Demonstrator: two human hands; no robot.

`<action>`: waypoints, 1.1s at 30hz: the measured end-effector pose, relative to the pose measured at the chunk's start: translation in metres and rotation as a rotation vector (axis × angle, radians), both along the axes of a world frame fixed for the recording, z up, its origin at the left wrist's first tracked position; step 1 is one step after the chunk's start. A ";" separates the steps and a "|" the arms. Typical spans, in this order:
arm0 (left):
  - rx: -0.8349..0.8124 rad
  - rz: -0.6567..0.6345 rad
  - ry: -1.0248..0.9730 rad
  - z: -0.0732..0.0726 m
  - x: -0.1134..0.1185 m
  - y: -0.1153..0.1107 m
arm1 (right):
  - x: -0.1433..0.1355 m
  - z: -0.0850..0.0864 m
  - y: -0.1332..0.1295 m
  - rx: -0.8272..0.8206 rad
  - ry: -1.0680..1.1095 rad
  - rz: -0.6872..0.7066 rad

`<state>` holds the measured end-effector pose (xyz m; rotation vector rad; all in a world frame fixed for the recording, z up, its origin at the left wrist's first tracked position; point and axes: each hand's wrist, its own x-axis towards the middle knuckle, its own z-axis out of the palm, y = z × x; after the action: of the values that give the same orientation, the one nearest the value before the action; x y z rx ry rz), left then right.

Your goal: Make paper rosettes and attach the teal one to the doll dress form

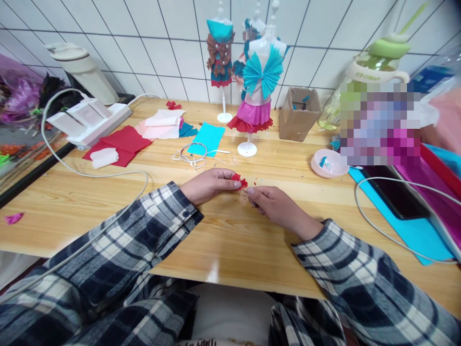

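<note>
Between the thumb and fingers of my left hand point(212, 185) is a small gathered piece of red crepe paper point(239, 180). My right hand point(270, 202) is closed in a pinch just to the right of it, its fingertips close to the paper's lower edge. What that pinch holds, if anything, is too small to make out. Tiny red scraps point(255, 182) lie on the wooden table point(216, 235) around the fingertips. Beyond my hands stands a small mannequin point(264, 96) in a turquoise pleated bow and a pink skirt with a red ruffle.
Behind are another dressed mannequin point(219, 53) and a cardboard box point(300, 115). Coiled cord point(194, 153), turquoise paper point(209, 137) and red paper point(126, 144) lie left of centre. A pink bowl point(328, 163), phone point(396, 192) and white cable point(374, 230) are on the right.
</note>
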<state>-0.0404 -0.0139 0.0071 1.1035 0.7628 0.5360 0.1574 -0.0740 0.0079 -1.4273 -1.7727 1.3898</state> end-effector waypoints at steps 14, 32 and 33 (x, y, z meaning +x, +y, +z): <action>0.210 -0.164 0.230 0.004 0.000 -0.002 | 0.001 0.008 -0.004 0.233 -0.049 -0.144; 0.241 -0.057 0.218 0.001 0.011 -0.009 | -0.003 0.001 0.001 0.206 0.041 -0.317; 0.242 -0.057 0.218 0.001 0.010 -0.009 | -0.003 0.001 0.001 0.200 0.044 -0.315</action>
<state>-0.0302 -0.0232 0.0077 1.4204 0.8689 0.4726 0.1542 -0.0734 0.0087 -1.4779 -1.5308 1.0434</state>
